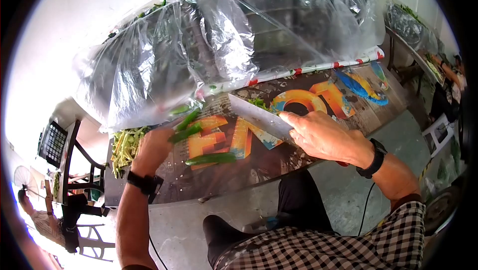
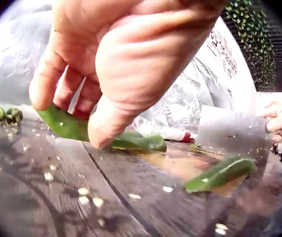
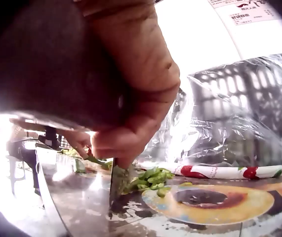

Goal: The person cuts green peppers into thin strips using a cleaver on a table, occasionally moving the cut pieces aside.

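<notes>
My left hand (image 1: 155, 149) is low over the table's left side. Its thumb and fingertips pinch a long green pepper piece (image 2: 66, 123), close over the wood in the left wrist view. My right hand (image 1: 323, 138) grips a cleaver, its broad metal blade (image 1: 259, 116) angled toward the back left; the fingers hide most of the handle. Between the hands lies another green pepper piece (image 1: 210, 158), with more pepper pieces (image 1: 188, 118) behind it. Chopped green pepper (image 3: 153, 178) sits beyond the blade. A pile of pale green trimmings (image 1: 125, 149) lies beside my left hand.
Plastic-covered crates (image 1: 298, 18) line the table's back, with a rolled patterned cloth edge (image 1: 318, 67) along their front. Pale seeds (image 2: 84, 191) dot the printed tabletop (image 1: 318, 83). Black chairs (image 1: 82, 180) stand at left, and other people are at both far sides.
</notes>
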`<state>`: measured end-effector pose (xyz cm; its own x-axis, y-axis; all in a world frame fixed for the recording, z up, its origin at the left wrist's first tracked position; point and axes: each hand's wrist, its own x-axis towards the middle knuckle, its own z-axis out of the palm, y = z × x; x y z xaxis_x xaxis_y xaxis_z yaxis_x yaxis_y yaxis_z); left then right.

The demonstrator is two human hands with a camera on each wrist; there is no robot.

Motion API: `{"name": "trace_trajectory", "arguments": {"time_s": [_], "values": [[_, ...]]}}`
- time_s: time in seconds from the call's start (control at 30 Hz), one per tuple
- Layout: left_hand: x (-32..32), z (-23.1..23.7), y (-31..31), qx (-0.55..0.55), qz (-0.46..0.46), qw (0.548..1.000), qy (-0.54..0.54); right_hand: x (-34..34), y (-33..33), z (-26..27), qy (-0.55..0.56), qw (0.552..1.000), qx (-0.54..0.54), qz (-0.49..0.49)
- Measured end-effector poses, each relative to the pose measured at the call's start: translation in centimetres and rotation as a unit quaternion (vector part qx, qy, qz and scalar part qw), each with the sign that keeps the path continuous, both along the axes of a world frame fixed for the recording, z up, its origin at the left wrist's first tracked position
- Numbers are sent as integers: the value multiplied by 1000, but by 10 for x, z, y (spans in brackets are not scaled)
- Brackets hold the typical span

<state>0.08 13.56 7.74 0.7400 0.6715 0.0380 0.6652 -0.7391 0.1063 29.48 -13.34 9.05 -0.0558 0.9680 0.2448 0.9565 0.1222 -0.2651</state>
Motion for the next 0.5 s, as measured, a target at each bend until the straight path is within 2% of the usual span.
{"name": "trace_trajectory", "arguments": {"time_s": [0.03,0.13,0.17,0.2,0.23,0.33,0.43,0.5], "values": [[2,0,2,64,-35,997,-37,0,0,1,5,1000,-19,-13],[5,-2,-14,128,-134,965,-183,2,-1,-1,-18,999,-31,-16],[10,-5,-33,68,-121,973,-183,3,-1,-2,-14,999,-27,-15],[17,-3,-56,-63,-118,969,-208,3,-1,-3,-11,1000,-24,-14],[22,-8,-75,-22,-185,961,-205,4,0,-3,10,1000,-20,-16],[31,-32,-111,40,-203,963,-173,9,1,-5,16,1000,-20,-12],[32,-43,-121,76,-175,957,-219,0,-1,4,37,998,-35,-20],[35,-50,-129,84,-124,959,-241,-3,0,10,43,997,-68,-18]]}}
